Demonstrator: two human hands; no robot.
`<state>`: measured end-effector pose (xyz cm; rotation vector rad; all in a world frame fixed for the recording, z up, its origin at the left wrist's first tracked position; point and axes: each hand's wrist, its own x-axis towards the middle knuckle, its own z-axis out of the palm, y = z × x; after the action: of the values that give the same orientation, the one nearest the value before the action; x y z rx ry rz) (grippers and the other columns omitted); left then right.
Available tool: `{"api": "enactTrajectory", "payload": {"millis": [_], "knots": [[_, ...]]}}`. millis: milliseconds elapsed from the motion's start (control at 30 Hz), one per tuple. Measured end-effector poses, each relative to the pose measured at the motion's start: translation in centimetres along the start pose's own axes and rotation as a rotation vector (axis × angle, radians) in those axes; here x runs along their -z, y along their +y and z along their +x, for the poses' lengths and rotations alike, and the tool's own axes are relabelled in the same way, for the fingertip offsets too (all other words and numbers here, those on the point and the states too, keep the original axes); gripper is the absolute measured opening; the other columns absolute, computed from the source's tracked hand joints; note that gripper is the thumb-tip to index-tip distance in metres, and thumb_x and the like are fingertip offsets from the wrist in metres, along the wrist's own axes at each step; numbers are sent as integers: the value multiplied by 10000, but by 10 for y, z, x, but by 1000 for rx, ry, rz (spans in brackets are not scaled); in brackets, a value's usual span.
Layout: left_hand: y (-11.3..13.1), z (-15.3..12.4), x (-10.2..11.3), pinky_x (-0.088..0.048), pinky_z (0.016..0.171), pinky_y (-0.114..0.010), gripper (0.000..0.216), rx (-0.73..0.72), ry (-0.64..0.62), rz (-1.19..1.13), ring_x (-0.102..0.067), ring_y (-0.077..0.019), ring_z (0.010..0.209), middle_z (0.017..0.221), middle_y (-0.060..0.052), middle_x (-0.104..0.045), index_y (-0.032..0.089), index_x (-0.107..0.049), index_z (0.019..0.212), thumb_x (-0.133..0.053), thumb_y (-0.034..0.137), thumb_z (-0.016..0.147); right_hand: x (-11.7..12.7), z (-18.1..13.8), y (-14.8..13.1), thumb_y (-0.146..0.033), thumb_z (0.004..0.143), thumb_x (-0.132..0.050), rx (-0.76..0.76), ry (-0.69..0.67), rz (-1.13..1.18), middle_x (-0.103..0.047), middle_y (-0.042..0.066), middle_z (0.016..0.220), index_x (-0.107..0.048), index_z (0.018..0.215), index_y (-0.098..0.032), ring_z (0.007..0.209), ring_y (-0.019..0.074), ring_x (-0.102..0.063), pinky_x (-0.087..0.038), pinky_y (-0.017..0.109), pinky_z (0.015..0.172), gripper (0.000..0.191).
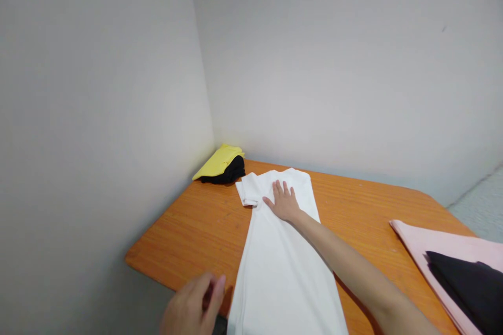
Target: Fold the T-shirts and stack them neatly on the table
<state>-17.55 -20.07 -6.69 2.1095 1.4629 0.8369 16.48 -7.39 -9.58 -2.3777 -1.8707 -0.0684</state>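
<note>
A white garment [281,256], folded into a long strip, lies on the orange wooden table [196,230], running from the near edge toward the wall. My right hand [283,201] rests flat on its far end with fingers spread, beside a folded-back sleeve [247,191]. My left hand [194,306] is at the near table edge beside the garment's bottom left corner, fingers curled together; I cannot make out what, if anything, they pinch.
A folded yellow cloth [218,161] sits on a black one [231,171] in the corner by the two walls. A pink cloth [440,243] with a black garment [467,285] on it lies at the right edge.
</note>
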Motion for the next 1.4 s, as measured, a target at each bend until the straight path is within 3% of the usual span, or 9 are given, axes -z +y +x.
{"api": "enactTrajectory", "payload": {"millis": [100,233,400,533,867,1067,1233,1333,1400], "knots": [[26,86,2,-475,823,-301,352,-175,-22,191,-638,-200,909,952,-66,-688,201,-614,949,-316,384,989,2,-1,-1,-726,921,-168,-4,12,-12,-55,122,1590,-155,1544,-97,1453,343,32,8,569,1145,886],[61,198,-33,-451,918,-304,278,-190,-71,357,-609,-185,1024,1073,-98,-659,151,-610,1051,-349,228,992,3,-4,-2,-731,917,-169,-20,26,11,-70,97,1591,-186,1544,-127,1451,357,16,31,589,1134,870],[79,268,-83,-532,861,-412,317,-116,-131,484,-620,-203,995,1167,-86,-610,149,-567,1192,-562,338,937,4,-5,-3,-699,930,-165,-13,49,38,-81,101,1588,-207,1540,-129,1451,359,-4,28,590,1133,836],[74,286,-97,-546,849,-406,316,-100,-192,553,-623,-202,992,1172,-85,-608,148,-581,1172,-592,340,922,5,-6,-2,-686,932,-149,-1,68,72,-97,109,1583,-222,1538,-133,1452,360,-9,24,599,1131,824],[51,296,-96,-524,889,-436,312,-75,-222,555,-615,-213,1021,1158,-82,-616,149,-584,1163,-590,346,921,10,-8,-2,-780,871,-172,0,53,132,-52,130,1584,-192,1537,-94,1446,379,38,91,598,1118,956],[91,315,-86,-528,868,-422,328,-120,-229,362,-617,-206,994,1144,-81,-613,151,-568,1180,-569,364,930,25,-12,-5,-785,866,-205,-15,26,146,-60,145,1586,-179,1539,-99,1448,368,42,91,587,1118,961],[138,318,-121,-556,799,-380,352,-267,-382,154,-635,-182,921,1117,-76,-624,154,-559,1198,-551,393,940,36,-38,-25,-661,941,-227,-78,14,158,-197,207,1551,-328,1490,-57,1443,376,-75,-34,563,1133,822],[141,305,-143,-544,845,-405,343,-379,-495,91,-632,-195,968,1139,-79,-626,154,-576,1180,-549,398,941,32,-68,-43,-656,947,-217,34,5,165,-408,202,1458,-491,1405,-99,1400,390,-229,-60,557,1136,771],[131,292,-152,-497,945,-456,333,-448,-553,95,-600,-221,1080,1214,-88,-608,166,-593,1173,-548,400,940,30,-88,-52,-694,926,-246,96,31,161,-425,213,1443,-463,1422,-88,1378,398,-274,-65,564,1138,813]]}}
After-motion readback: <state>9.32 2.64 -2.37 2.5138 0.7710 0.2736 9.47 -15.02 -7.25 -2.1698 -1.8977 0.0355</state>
